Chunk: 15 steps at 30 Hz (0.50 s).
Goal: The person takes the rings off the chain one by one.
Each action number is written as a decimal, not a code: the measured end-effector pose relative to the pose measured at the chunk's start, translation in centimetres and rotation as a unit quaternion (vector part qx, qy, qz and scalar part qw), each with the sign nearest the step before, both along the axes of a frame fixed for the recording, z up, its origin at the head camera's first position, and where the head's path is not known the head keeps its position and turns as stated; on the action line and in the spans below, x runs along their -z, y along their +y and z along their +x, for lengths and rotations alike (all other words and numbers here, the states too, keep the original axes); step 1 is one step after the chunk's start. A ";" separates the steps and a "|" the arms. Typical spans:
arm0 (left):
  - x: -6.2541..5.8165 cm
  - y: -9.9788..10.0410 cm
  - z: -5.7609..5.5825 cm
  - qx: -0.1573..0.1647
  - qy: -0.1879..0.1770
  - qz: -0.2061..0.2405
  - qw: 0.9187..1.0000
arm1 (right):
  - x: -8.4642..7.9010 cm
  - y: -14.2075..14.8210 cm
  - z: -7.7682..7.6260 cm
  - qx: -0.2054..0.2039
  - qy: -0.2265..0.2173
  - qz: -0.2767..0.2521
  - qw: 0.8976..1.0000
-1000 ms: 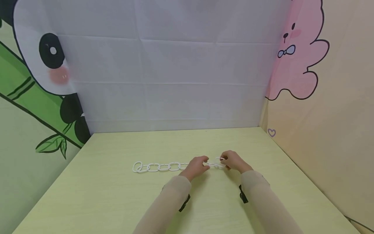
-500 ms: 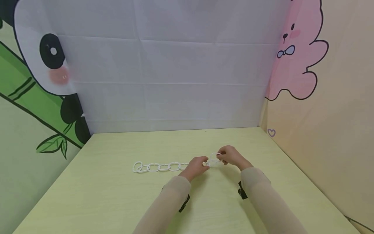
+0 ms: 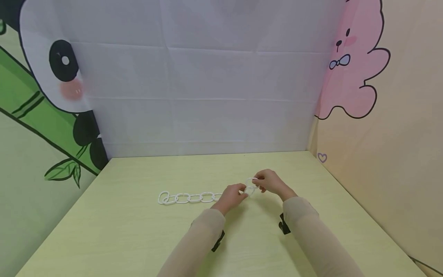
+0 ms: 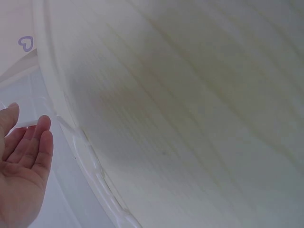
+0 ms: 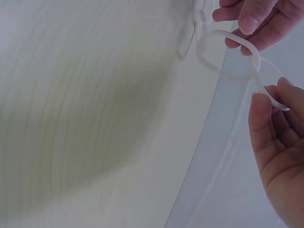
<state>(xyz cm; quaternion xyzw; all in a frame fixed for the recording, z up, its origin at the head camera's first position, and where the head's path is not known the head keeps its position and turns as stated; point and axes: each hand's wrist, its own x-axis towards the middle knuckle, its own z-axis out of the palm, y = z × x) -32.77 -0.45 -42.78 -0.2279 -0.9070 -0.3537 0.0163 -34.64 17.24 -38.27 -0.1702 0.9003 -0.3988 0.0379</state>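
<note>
Pinching the end link [image 5: 259,81] between thumb and fingers, right hand [image 3: 271,182] holds the right end of the white chain [image 3: 201,197] up off the pale yellow table [image 3: 138,238]. Left hand [image 3: 231,198] just beside it, thumb and bent fingers about the neighbouring link [image 5: 203,47]; cannot tell whether gripping or only touching. Links left of that hand lie in a row along the tabletop, interlocked.
</note>
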 end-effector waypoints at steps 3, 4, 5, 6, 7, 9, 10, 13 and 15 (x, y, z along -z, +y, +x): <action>0.0 -0.1 0.0 -0.008 -0.002 0.019 1.000 | -0.1 -0.3 0.0 0.002 -0.004 -0.007 1.000; 0.0 -0.1 0.0 -0.012 -0.001 0.024 1.000 | -0.2 -0.4 0.0 0.003 -0.007 -0.010 1.000; 0.0 -0.1 0.0 -0.015 -0.001 0.030 0.999 | -0.3 -0.5 0.1 0.003 -0.009 -0.013 1.000; 0.0 -0.2 0.0 -0.019 -0.001 0.035 0.999 | -0.3 -0.6 0.1 0.003 -0.011 -0.016 1.000; -0.1 -0.3 0.0 -0.023 -0.001 0.039 0.999 | -0.3 -0.7 0.1 0.002 -0.010 -0.018 1.000; -0.1 -0.4 0.1 -0.031 0.001 0.047 0.998 | -0.4 -0.9 0.2 -0.003 -0.004 -0.020 1.000; -0.2 -0.4 0.1 -0.034 0.002 0.051 0.998 | -0.5 -0.9 0.2 -0.004 -0.003 -0.023 1.000; -0.5 -0.5 0.2 -0.043 0.000 0.063 0.997 | -0.5 -1.1 0.1 -0.003 0.002 -0.027 1.000; -0.6 -0.6 0.3 -0.046 -0.007 0.072 0.996 | -0.5 -1.3 0.0 -0.001 0.002 -0.031 1.000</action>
